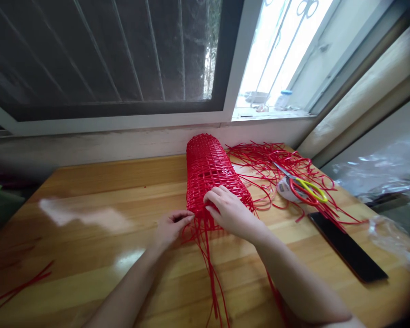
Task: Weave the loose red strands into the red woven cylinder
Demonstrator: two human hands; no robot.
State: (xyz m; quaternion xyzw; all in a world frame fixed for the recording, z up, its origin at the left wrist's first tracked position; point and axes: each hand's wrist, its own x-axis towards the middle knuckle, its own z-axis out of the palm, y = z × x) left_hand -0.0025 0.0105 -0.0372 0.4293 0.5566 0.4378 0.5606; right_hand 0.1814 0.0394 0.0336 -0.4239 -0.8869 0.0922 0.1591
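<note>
A red woven basket [210,164] lies on its side on the wooden table, with its near rim toward me. Loose red strips [212,273] trail from that rim over the table toward me. At the rim's left side my left hand [172,228] pinches a strip between thumb and fingers. My right hand [230,212] rests against the weave just right of the rim's middle, its curled fingers closed on the strips there. Those fingertips are partly hidden, so the exact strip they hold does not show.
A tangle of red strips [256,152] lies at the back right. Scissors with red and yellow handles [310,190] rest on a white roll [287,189]. Nearby lies a flat black object [348,248]. More strips [23,287] lie at the left; a window [123,54] stands behind the table.
</note>
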